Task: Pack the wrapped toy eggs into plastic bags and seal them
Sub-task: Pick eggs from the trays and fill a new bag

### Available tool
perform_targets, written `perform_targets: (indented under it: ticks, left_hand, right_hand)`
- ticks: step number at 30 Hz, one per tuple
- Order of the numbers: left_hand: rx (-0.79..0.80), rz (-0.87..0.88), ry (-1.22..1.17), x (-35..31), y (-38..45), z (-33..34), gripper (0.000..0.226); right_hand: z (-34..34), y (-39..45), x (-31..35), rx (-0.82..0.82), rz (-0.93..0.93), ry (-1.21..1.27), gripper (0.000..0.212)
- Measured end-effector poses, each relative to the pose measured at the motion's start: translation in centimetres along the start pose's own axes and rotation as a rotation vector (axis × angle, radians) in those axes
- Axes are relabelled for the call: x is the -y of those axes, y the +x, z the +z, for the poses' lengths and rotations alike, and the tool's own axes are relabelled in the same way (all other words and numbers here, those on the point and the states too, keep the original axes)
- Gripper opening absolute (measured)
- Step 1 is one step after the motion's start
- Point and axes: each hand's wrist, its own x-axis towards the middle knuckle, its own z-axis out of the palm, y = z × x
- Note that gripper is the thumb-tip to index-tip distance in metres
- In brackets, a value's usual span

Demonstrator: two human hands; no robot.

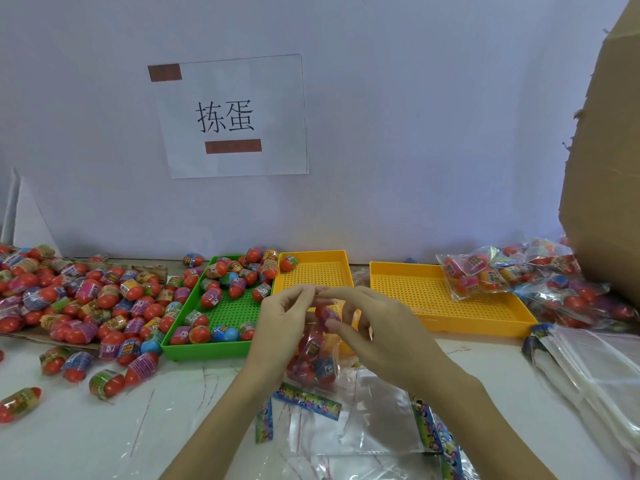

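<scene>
Head view. Both hands meet above the table's near centre, holding up a clear plastic bag (313, 355) already filled with several wrapped toy eggs. The left hand (280, 327) pinches the bag's upper edge between thumb and fingertips; the right hand (367, 323) pinches the same edge from the other side, its fingers curled round the top of the bag. The bag hangs between the hands, in front of the middle yellow tray (332, 271), and above a loose scatter of empty bags (363, 420) with printed header strips.

To the left lie a heap of loose wrapped eggs (79, 303) and a green tray (235, 313) partly filled with more. One egg sits in the far corner of the middle yellow tray. The right yellow tray (415, 292) carries one filled bag (474, 275) at its far edge; further packed bags (561, 289) are piled beside it, under a cardboard box (609, 168).

Step in hand, as judged: closing the mouth of a filled bag. Whether the seal is already pressed shut cannot be told. The next move likely calls for running the pinch along the whole mouth while the eggs hang below, then setting the bag with the finished ones at the right.
</scene>
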Motion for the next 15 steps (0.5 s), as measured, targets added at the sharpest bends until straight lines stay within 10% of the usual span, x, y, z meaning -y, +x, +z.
perform_targets:
  ticks: [9,15]
  left_hand:
    - [-0.063,-0.072,-0.022,0.01,0.22,-0.31,0.033]
    - [-0.015,0.012,-0.043,-0.34,-0.03,-0.25,0.032]
  right_hand:
    - [-0.2,0.1,-0.01,-0.079,-0.039,0.29,0.03]
    - [0.07,-0.15,0.01,0.034,-0.009,-0.111,0.042]
